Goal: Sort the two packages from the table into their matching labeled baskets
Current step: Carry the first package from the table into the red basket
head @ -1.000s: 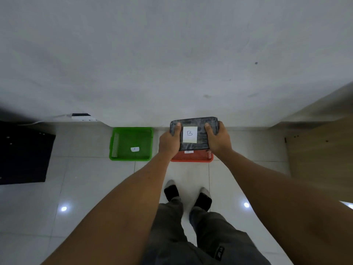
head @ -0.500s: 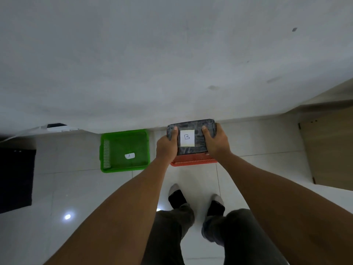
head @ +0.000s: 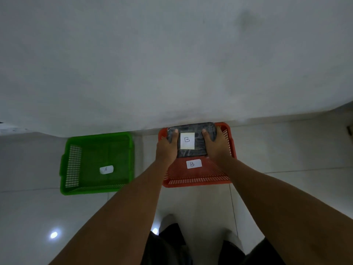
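Head view. Both hands grasp the dark package [head: 191, 140] marked B: the left hand [head: 165, 150] clamps its left end, the right hand [head: 216, 148] its right end, thumbs on top beside the white label. The package sits over the far half of the red basket [head: 198, 185], within its rim; whether it touches the basket floor cannot be told. A B tag [head: 193, 164] lies on the red basket's floor, just in front of the package, so label and basket match.

The green basket [head: 95, 190], to the left on the floor [head: 286, 188] and apart from the red one, holds only its own tag [head: 106, 169] (the letter reads as A, faintly). No package lies in it.

Status, as a judgement: package B is at the placing step, release pending. The second package and the desk are out of view, so the A sort appears still to be done.
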